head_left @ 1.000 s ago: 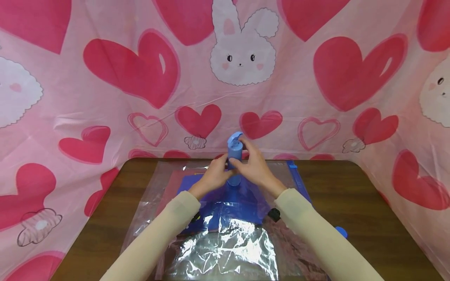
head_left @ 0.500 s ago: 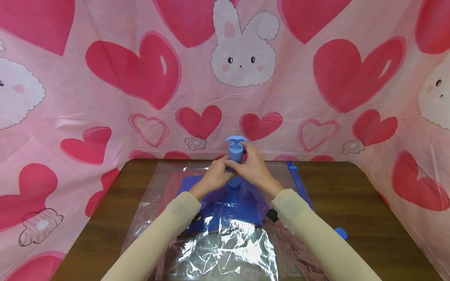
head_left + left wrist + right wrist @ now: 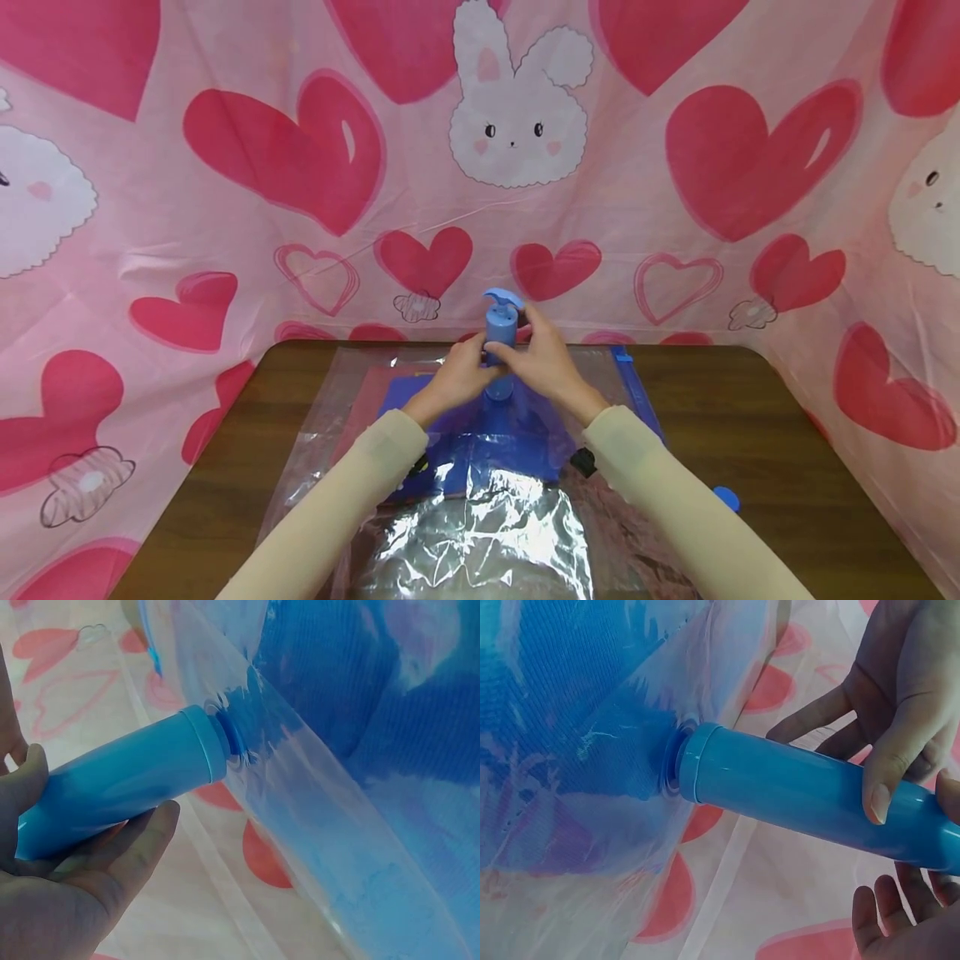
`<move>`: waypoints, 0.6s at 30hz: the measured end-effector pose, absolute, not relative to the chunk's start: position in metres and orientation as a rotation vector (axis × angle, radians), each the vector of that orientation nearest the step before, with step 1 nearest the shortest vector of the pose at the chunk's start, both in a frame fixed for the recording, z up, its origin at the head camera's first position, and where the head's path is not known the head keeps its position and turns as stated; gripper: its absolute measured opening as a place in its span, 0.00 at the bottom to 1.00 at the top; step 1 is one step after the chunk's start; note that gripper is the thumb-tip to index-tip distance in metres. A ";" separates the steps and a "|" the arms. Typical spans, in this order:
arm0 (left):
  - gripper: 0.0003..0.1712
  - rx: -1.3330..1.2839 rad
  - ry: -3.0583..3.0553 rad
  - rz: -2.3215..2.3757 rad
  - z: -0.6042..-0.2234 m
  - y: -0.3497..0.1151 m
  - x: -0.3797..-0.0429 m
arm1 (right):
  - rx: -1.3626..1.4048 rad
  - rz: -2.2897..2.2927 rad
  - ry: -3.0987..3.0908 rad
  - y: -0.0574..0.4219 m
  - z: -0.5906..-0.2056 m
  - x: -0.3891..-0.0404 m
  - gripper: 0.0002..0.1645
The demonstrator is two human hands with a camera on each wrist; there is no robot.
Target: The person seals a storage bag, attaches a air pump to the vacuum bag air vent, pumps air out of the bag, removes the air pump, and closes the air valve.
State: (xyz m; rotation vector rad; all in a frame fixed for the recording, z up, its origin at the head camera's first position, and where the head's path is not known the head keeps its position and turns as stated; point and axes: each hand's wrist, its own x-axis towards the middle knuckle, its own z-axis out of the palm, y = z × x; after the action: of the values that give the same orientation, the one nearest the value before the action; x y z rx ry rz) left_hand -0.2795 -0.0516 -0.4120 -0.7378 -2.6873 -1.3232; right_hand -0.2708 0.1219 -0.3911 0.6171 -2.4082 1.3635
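A blue hand pump (image 3: 501, 329) stands upright on a clear plastic storage bag (image 3: 480, 533), its curved handle at the top. In the left wrist view, the collar at the pump's lower end meets the round blue valve (image 3: 235, 733) in the film. My left hand (image 3: 459, 373) holds the barrel, fingers bent beneath it in the left wrist view. Higher up, my right hand (image 3: 546, 354) grips the same barrel, its thumb (image 3: 881, 799) pressed along the side. Blue ribbed fabric (image 3: 322, 667) lies folded inside the bag.
Underneath is a dark wooden table (image 3: 720, 400). A blue zip strip (image 3: 637, 392) edges the bag on the right. One round blue cap (image 3: 726, 498) lies beside the right sleeve. Behind rises a pink curtain (image 3: 420, 200) printed with hearts and rabbits.
The pump's top handle has turned from a slant to nearly crosswise, then slightly the other way. Both hands keep their hold on the barrel, and the bag stays in place.
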 end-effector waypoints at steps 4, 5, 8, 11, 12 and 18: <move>0.24 -0.741 -2.692 -1.290 -0.412 -0.051 -0.279 | 0.635 1.357 -2.398 0.120 -0.392 -0.274 0.41; 0.23 -0.744 -2.692 -1.285 -0.412 -0.051 -0.279 | 0.643 1.360 -2.398 0.121 -0.392 -0.275 0.43; 0.22 -0.733 -2.691 -1.278 -0.413 -0.050 -0.280 | 0.667 1.384 -2.407 0.123 -0.393 -0.275 0.43; 0.23 -0.715 -2.696 -1.289 -0.413 -0.050 -0.281 | 0.713 1.414 -2.405 0.127 -0.394 -0.275 0.43; 0.24 -0.711 -2.696 -1.292 -0.413 -0.051 -0.281 | 0.724 1.419 -2.406 0.128 -0.395 -0.275 0.42; 0.26 -0.741 -2.704 -1.298 -0.411 -0.051 -0.279 | 0.672 1.453 -2.412 0.128 -0.394 -0.275 0.43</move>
State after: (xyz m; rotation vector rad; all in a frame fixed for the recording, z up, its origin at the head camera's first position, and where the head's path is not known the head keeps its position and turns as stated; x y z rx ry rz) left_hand -0.2794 -0.0509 -0.4115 -0.7408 -2.7037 -1.2977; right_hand -0.2750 0.1280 -0.3937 0.6725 -2.4118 1.4525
